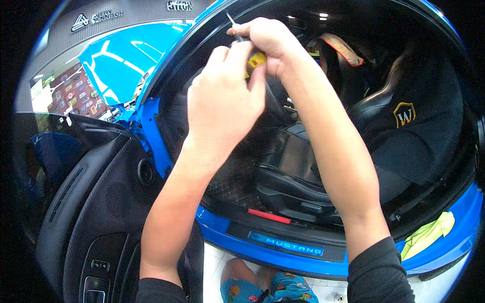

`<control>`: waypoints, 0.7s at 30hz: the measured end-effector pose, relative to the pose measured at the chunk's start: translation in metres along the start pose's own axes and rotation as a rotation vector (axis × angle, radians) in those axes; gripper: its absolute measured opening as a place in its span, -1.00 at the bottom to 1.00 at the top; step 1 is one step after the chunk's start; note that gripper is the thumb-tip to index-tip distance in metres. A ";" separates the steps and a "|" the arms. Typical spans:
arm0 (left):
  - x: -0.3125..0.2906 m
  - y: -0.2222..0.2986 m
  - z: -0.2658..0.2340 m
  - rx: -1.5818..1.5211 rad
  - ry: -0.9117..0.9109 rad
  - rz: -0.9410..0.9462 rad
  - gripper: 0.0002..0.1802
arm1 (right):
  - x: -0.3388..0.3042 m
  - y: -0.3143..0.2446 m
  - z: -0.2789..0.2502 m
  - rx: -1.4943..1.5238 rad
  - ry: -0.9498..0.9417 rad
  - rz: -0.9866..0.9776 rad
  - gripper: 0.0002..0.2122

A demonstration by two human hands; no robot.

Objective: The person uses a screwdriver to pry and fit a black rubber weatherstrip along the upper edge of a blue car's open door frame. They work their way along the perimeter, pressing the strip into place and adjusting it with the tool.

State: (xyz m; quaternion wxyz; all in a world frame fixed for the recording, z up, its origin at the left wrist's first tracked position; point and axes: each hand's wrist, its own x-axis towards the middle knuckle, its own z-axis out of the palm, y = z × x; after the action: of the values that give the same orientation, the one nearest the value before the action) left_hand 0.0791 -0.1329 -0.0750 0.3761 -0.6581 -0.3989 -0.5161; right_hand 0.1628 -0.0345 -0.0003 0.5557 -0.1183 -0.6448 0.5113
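Note:
Both my hands are raised together at the upper edge of a blue car's open door frame point(174, 45). My left hand point(225, 93) is closed round the yellow end of a hand tool point(256, 59), whose thin metal tip points up and left. Its exact kind is partly hidden by the fingers. My right hand point(268, 38) crosses behind, its fingers closed on the tool's dark front part near the tip. Whatever the tip may be touching is hard to make out against the dark trim.
The open car door point(96, 187) stands to the left. Below my arms are a black seat point(293, 156), a red strip-shaped object point(269, 216) and a lit sill plate point(285, 243). A yellow-green cloth point(429, 235) hangs over the sill at right. The blue bonnet point(131, 55) is raised.

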 end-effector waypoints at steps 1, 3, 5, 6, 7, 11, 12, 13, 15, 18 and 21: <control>0.002 -0.001 0.001 0.017 0.003 0.060 -0.71 | 0.005 0.002 -0.003 0.002 -0.009 0.016 -0.78; -0.001 0.002 0.002 0.007 -0.047 0.065 -0.72 | 0.008 0.010 -0.006 0.086 -0.008 0.045 -0.78; -0.006 0.010 -0.004 -0.040 -0.124 -0.032 -0.72 | 0.015 0.017 0.004 0.241 0.002 0.045 -0.77; -0.007 0.012 -0.003 -0.024 -0.128 -0.060 -0.71 | 0.013 0.024 0.008 0.273 0.032 0.039 -0.71; -0.008 0.014 0.000 -0.009 -0.133 -0.089 -0.70 | 0.012 0.028 0.009 0.287 0.041 0.046 -0.69; -0.017 0.007 0.009 0.079 -0.072 -0.049 -0.58 | 0.016 0.030 0.008 0.348 -0.093 0.112 -0.65; -0.021 0.004 0.011 0.104 -0.047 -0.019 -0.56 | 0.014 0.029 0.009 0.340 -0.072 0.121 -0.65; -0.022 -0.001 0.013 0.114 -0.056 -0.013 -0.54 | 0.020 0.030 0.012 0.353 -0.092 0.138 -0.66; -0.014 -0.004 0.017 0.138 -0.052 -0.018 -0.57 | 0.034 0.033 0.005 0.345 -0.066 0.118 -0.67; -0.005 -0.015 0.018 0.129 0.042 0.035 -0.64 | 0.069 0.042 0.010 0.339 -0.067 -0.064 -0.67; -0.004 -0.020 0.015 -0.023 0.135 -0.013 -0.64 | 0.082 0.021 0.008 0.376 -0.153 0.170 -0.77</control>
State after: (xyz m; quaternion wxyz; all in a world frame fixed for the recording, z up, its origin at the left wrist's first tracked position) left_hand 0.0655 -0.1116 -0.0803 0.3913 -0.6235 -0.3707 -0.5663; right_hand 0.1178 0.0299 0.0332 0.4723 -0.0275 -0.5660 0.6751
